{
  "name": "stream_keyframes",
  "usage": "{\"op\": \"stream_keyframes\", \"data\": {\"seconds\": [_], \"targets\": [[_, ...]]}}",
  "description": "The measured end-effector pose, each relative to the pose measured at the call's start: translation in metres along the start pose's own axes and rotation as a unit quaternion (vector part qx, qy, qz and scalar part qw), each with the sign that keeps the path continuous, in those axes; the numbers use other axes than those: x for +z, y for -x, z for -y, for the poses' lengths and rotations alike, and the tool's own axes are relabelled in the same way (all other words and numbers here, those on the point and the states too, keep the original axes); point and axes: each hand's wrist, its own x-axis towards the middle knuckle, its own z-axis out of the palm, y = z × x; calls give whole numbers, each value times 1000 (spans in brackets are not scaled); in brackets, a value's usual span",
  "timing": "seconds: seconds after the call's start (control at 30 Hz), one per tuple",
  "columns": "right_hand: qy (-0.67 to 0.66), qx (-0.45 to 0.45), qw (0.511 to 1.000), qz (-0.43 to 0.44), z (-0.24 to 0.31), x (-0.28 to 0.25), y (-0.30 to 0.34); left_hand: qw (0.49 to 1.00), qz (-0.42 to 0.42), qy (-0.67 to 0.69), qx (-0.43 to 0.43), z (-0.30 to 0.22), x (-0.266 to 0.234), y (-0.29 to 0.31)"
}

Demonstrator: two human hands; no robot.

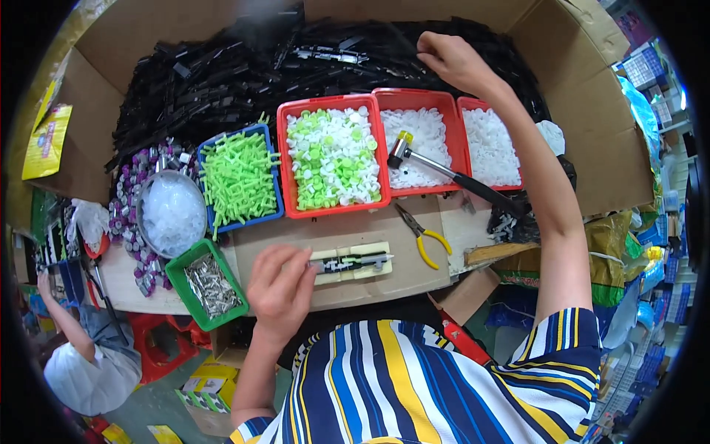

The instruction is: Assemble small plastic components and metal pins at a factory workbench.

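Note:
Over the left end of a cream block-like holder (356, 272) is my left hand (282, 285), its thumb and fingers drawn together; what they hold, if anything, is hidden. In the holder lies a slim black piece (347, 262) with grey parts and a pointed silver tip at its right. My right arm stretches far forward, and my right hand (457, 63) is at a large heap of black plastic parts (222, 85). Its fingers are curled closed, and I cannot make out anything in them. Pliers with yellow handles (431, 250) lie right of the holder.
A hammer (451, 174) rests across a red bin of white pieces. Nearby are a red bin (281, 166) of green and white caps, a blue bin (276, 194) of green parts, a round bowl (142, 214), and a green tray (176, 285) of metal pieces. Another person (92, 362) is at left.

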Motion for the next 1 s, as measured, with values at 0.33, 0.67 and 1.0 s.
{"op": "stream_keyframes", "data": {"seconds": [0.33,0.67,1.0], "targets": [[-485,-81,804,335,157,-9,107,823,-49,510,-245,-17,5,-26],[-512,-38,787,341,184,3,132,792,-72,523,-307,-1,-2,-5],[-15,-169,985,-27,189,10,167,742,-19,568,-356,-14,14,-13]]}}
